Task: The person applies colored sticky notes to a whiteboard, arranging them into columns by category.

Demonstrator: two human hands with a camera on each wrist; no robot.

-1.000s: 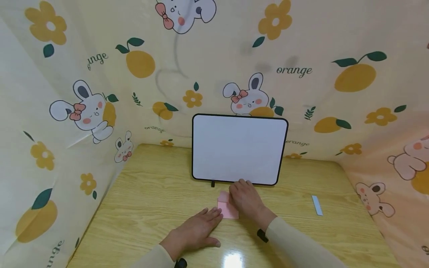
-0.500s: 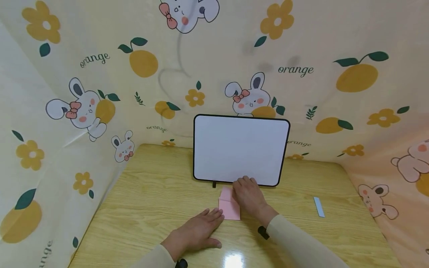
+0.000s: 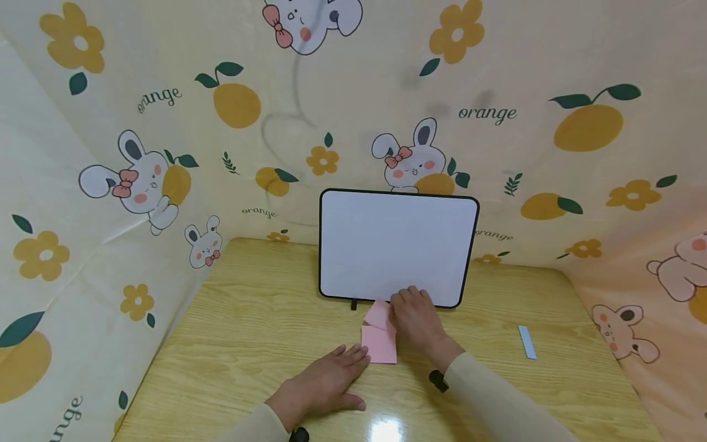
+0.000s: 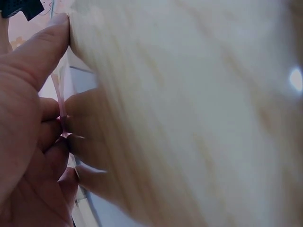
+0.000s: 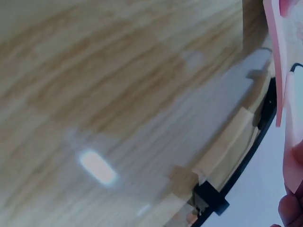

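A pink pad of sticky notes (image 3: 378, 346) lies on the table below the whiteboard. My left hand (image 3: 326, 380) is flat on the tabletop, its straight fingertips touching the pad's left edge. My right hand (image 3: 418, 319) pinches a pink sheet (image 3: 378, 315) that rises tilted at the pad's far side, with its upper part near the board. In the right wrist view the fingers (image 5: 289, 210) hold this sheet beside the pad's edge. The left wrist view shows the left fingers (image 4: 53, 137) against the table, with a thin pink edge by their tips.
Behind the pad stands a black-framed whiteboard (image 3: 397, 245), propped upright, with a small black foot (image 3: 354, 304) at its lower edge. A light blue strip (image 3: 527, 342) lies on the wooden table (image 3: 248, 319) to the right. Patterned cloth walls enclose the table.
My right hand has moved slightly up and to the right, drawing the pink sheet farther up from the pad. The left hand has stayed in place at the pad's edge.
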